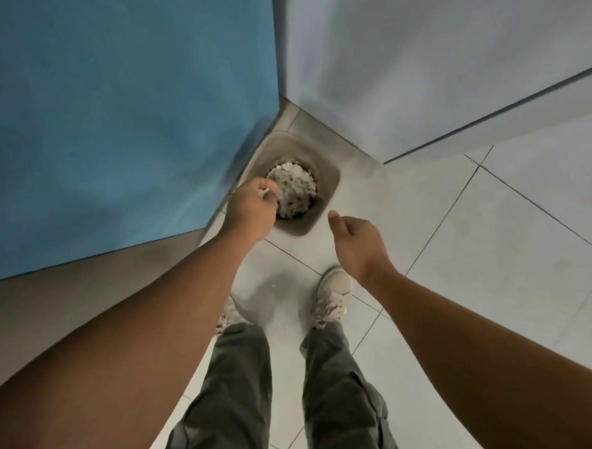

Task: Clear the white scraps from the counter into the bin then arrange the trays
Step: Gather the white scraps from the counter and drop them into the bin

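A brown-grey bin [327, 181] stands on the floor in the corner, holding a heap of white scraps [294, 190]. My left hand [250, 211] hangs over the bin's left rim, fingers curled round a few white scraps [264, 192] that show at its fingertips. My right hand [355, 243] hovers to the right of the bin, above the floor, fingers loosely curled and holding nothing. No counter or trays are in view.
A blue cabinet panel [122, 112] rises close on the left of the bin. A pale grey wall [433, 70] closes the corner behind it. My shoes [333, 295] and grey trousers stand on the white floor tiles [493, 234] just before the bin.
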Tool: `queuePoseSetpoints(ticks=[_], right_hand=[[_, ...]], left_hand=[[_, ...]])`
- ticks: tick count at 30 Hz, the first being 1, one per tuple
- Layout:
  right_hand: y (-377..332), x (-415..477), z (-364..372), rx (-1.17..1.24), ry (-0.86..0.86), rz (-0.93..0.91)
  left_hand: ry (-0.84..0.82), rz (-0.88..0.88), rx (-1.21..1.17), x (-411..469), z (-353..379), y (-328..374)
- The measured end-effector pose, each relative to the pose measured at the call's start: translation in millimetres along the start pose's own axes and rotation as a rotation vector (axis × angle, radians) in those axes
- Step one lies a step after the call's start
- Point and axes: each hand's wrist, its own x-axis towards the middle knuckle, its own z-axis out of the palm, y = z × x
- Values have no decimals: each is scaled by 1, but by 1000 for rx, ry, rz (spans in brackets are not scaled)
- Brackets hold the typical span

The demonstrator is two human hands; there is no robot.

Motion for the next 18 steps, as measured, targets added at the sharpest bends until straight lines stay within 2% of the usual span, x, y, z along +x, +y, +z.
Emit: queuePoseSetpoints(ticks=[4, 10, 18], right_hand=[[20, 15, 16, 227, -17, 64], [15, 32, 27, -4, -36, -11], [-28, 65, 41, 64, -16, -48]], left_hand=[[-28, -75, -34, 27, 13, -8], [-43, -33, 154, 17, 8, -24], [-41, -51, 256, -3, -3, -58]])
